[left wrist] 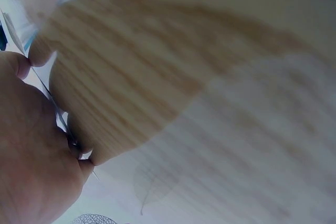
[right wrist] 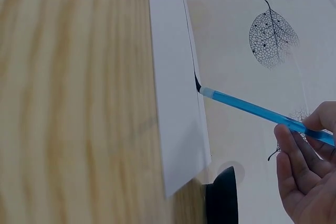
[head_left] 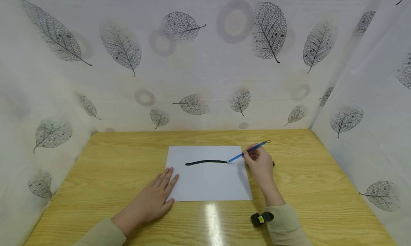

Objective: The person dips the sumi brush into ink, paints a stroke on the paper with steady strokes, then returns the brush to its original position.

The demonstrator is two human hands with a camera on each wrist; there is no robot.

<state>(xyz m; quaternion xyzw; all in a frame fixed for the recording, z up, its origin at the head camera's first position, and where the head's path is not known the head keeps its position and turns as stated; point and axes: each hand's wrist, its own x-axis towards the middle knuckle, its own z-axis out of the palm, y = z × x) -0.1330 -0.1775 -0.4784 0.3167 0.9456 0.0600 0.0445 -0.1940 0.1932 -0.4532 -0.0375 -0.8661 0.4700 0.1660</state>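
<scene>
In the head view, a white sheet of paper (head_left: 208, 185) lies on the table with one long, nearly level black stroke (head_left: 206, 161) across its upper half. My right hand (head_left: 260, 164) pinches a slim blue brush (head_left: 236, 157) with a loop at its top end. The right wrist view shows the brush's dark bristle tip (right wrist: 197, 83) bent against the paper, at the stroke's right end. My left hand (head_left: 155, 198) rests with spread, straight fingers on the paper's left edge and the table. In the left wrist view the left fingertips are partly hidden.
A dark object (right wrist: 223, 198) stands to the right of the paper, mostly hidden behind my right hand in the head view. A black wrist device (head_left: 261, 218) sits at my right sleeve. Leaf-patterned cloth (head_left: 205, 67) walls the wood-grain table (head_left: 122, 160) at the back and sides.
</scene>
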